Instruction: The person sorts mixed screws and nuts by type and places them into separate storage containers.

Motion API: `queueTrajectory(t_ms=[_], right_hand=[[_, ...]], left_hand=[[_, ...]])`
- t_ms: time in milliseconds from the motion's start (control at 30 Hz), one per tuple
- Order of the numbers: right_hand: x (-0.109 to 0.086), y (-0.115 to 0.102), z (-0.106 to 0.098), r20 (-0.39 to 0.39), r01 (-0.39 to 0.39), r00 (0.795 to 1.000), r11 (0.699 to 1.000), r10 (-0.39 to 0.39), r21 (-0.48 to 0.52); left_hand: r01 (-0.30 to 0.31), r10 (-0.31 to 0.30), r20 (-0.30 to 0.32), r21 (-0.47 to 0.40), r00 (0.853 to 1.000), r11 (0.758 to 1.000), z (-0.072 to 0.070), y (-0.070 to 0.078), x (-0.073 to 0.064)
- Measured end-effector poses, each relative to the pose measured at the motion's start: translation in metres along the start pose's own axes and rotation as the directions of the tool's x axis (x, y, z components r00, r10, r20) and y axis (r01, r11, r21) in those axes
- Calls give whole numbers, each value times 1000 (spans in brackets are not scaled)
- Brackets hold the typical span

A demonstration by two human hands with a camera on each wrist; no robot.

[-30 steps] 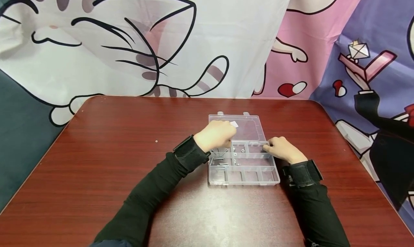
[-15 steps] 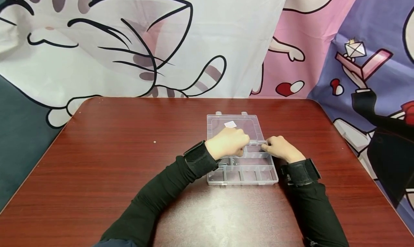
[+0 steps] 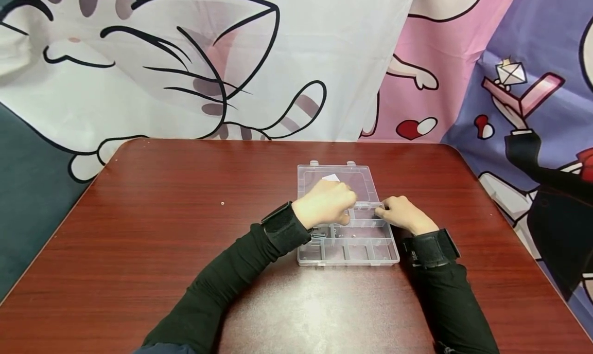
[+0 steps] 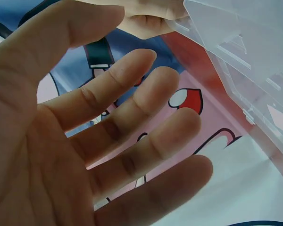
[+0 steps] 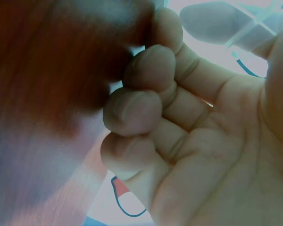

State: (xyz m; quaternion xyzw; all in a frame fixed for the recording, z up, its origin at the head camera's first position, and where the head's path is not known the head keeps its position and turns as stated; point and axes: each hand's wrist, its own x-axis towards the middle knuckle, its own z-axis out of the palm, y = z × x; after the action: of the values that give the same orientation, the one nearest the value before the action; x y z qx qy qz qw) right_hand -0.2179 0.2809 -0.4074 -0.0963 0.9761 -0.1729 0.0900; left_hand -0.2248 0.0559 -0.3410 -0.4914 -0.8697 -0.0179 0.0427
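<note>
A clear plastic compartment box [image 3: 359, 248] lies on the table with its lid [image 3: 361, 181] folded back. My left hand [image 3: 326, 204] hovers over the upper compartments. In the left wrist view its fingers [image 4: 146, 141] are spread and loosely bent, with nothing between them. My right hand [image 3: 405, 213] grips the box's right side wall near the hinge, thumb on the inner side and curled fingers [image 5: 132, 110] outside. Screws [image 3: 318, 235] lie in a left compartment of the middle row, and a tiny piece [image 3: 354, 235] sits farther right in that row. My left hand covers the upper left compartments.
One tiny ring-like piece [image 3: 222, 203] lies on the brown table [image 3: 139, 241], left of the box. A white label [image 3: 331, 177] is on the lid. Printed cloth [image 3: 287, 45] hangs behind the table's far edge.
My left hand has moved right and slightly toward me, from the upper left compartments to nearer the box's middle. A tiny piece now shows in the middle row. The right hand keeps its grip.
</note>
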Motion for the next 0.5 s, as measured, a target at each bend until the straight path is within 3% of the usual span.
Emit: queueTrajectory(t_ms=[500], right_hand=[[0,0,1,8,-5,1000,1000,5,15]], left_hand=[[35,-35,30,11,999,999,-2,-4,-5]])
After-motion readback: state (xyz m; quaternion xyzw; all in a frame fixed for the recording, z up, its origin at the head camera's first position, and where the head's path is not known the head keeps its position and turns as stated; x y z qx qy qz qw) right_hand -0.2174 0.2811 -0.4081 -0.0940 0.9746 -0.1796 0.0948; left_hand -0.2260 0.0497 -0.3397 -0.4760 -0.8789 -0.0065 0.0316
